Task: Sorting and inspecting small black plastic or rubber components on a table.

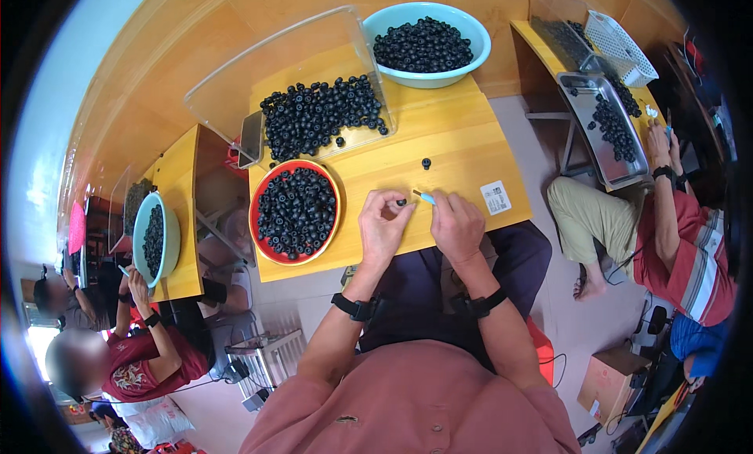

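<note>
So the left hand [382, 227] has a single small dark round berry [401, 203] pinched at the tips of thumb and forefinger, held just above the yellow wooden table [463, 152]. The right hand [457, 225] is pinching a thin little tool with a light blue handle [424, 196], fingers pressed together around it. The tool's long axis runs roughly left-right, and its tip points toward the berry, nearly touching it. So the berry sits just to the left of the tool tip, between the two hands, and both hands are about level with each other near the front edge of the table.

To the left of the left hand there's a red bowl [256, 189] full of the same dark berries, close by. Farther back is a loose heap of berries [318, 117] lying against a clear plastic tray [235, 78], and behind that a light blue bowl [478, 38] that's also full. One stray berry [426, 163] sits alone on the table just beyond the hands.

Both wrists have black bands. Other people are at neighbouring tables on either side with their own bowls and trays of berries.
</note>
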Demonstrator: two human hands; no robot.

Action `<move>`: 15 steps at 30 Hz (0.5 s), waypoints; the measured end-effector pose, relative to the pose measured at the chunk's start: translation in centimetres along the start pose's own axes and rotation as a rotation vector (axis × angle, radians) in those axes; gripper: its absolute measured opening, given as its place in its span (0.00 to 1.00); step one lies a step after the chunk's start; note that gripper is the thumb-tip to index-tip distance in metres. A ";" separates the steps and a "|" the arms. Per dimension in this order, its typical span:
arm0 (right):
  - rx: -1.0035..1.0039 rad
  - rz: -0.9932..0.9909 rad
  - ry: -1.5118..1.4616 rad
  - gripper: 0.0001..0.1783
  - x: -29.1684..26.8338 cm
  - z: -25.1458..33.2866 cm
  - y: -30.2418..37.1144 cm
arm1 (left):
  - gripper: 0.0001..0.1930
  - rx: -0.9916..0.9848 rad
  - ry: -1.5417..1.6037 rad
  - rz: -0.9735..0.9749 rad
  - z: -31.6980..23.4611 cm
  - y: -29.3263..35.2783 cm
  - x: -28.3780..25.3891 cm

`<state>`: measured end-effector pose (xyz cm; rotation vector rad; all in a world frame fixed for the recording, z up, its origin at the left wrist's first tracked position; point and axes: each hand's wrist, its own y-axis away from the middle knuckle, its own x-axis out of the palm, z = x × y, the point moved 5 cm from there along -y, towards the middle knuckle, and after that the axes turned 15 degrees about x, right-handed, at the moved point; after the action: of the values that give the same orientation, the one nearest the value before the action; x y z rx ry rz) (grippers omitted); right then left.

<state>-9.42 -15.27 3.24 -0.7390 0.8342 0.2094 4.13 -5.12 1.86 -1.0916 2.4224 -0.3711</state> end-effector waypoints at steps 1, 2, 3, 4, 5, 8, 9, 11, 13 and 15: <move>0.009 0.007 -0.006 0.09 -0.1 -0.1 0.0 | 0.09 -0.009 -0.098 0.044 -0.2 0.0 0.0; 0.018 0.014 -0.012 0.09 -0.1 -0.1 0.0 | 0.09 -0.011 -0.096 0.048 0.2 0.0 0.3; 0.018 0.016 -0.011 0.09 -0.1 0.0 0.0 | 0.10 -0.065 -0.021 -0.001 0.7 -0.1 0.4; 0.015 0.012 -0.029 0.09 -0.2 0.1 -0.2 | 0.10 -0.119 0.053 -0.050 1.1 0.0 0.4; 0.010 0.008 -0.047 0.09 -0.2 0.2 -0.2 | 0.10 -0.123 0.053 -0.052 1.3 0.2 0.3; 0.010 -0.001 -0.041 0.09 0.0 -0.2 -0.1 | 0.10 -0.029 0.080 -0.027 -0.3 -0.4 0.8; 0.004 0.003 -0.042 0.09 0.1 -0.1 -0.1 | 0.11 -0.002 0.064 -0.026 -0.3 -0.4 0.9; 0.029 -0.005 -0.025 0.09 0.0 -0.1 0.0 | 0.11 0.021 0.046 -0.032 -0.3 -0.3 1.0; 0.019 0.000 -0.018 0.09 0.0 0.0 0.0 | 0.11 -0.096 0.110 -0.036 0.5 0.2 1.1; 0.011 0.003 -0.011 0.09 -0.1 0.1 0.1 | 0.11 -0.068 0.080 -0.025 0.8 0.2 1.0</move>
<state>-9.49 -15.15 3.31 -0.7259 0.8253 0.2112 3.84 -5.74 0.77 -1.1577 2.5103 -0.3487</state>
